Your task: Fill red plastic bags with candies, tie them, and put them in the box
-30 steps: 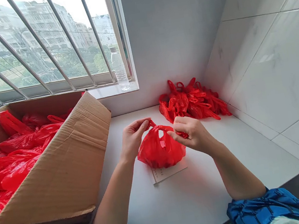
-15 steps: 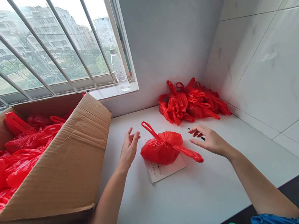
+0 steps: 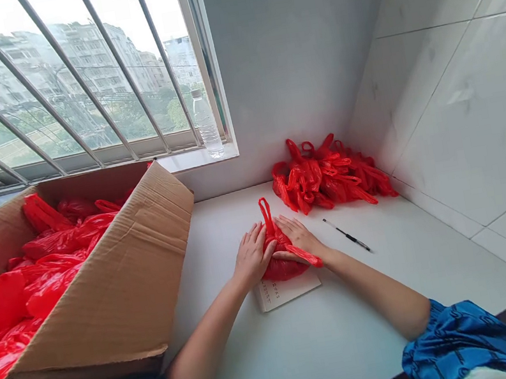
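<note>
A knotted red plastic bag (image 3: 285,268), rounded with contents I cannot see, rests on a white booklet (image 3: 294,294) with printed characters. One handle loop stands upright; the other tail points right, over my right wrist. My left hand (image 3: 251,254) lies on the bag's left side, fingers stretched and thumb across its front. From the right, my right hand (image 3: 301,238) presses against the bag with fingers extended, partly covered by the tail. Both hands touch the bag and are open, flat against it. A black pen (image 3: 348,235) lies to the right of my right hand.
At left stands a large cardboard box (image 3: 105,292) holding several red bags (image 3: 54,274). A heap of red bags (image 3: 327,170) sits at the back against the wall. On the sill of the barred window is a clear bottle (image 3: 207,126). The white table (image 3: 346,342) ends at right front.
Both hands have moved inward from either side of the bag and now touch it. The bag looks squeezed narrower, its loop more upright. The pen, earlier mostly behind my right hand, now shows fully.
</note>
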Available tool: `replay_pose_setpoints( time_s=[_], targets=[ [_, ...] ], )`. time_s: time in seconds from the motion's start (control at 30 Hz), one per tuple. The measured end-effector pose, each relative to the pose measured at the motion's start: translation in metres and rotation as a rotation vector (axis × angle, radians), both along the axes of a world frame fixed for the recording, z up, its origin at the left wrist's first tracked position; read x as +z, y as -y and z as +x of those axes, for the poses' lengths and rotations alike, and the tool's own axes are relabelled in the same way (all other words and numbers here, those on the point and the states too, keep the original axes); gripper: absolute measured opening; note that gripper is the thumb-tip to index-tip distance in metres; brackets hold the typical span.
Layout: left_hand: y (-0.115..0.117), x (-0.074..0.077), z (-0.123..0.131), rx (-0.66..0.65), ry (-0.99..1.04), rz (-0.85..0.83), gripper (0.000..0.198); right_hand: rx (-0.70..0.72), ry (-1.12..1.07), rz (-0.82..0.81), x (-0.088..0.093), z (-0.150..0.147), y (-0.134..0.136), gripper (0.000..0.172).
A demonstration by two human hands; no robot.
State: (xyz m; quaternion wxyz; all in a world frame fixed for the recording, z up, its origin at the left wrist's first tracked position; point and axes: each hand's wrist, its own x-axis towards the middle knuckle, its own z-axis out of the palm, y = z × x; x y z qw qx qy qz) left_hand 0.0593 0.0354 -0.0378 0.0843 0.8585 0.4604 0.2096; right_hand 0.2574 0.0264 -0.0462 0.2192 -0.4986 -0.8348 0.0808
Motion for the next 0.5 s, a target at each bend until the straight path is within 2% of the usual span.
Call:
replay_pose_setpoints(
  time_s=[0.23, 0.5],
  targets=[
    [0.001, -0.010, 0.000, -0.016, -0.009, -0.031, 0.053, -0.002, -0.022, 0.006, -0.010, 0.001, 0.003, 0.080],
    [-0.003, -0.021, 0.001, -0.014, -0.004, -0.033, 0.055, 0.001, -0.011, -0.022, -0.021, 0.001, -0.001, 0.081]
  ],
)
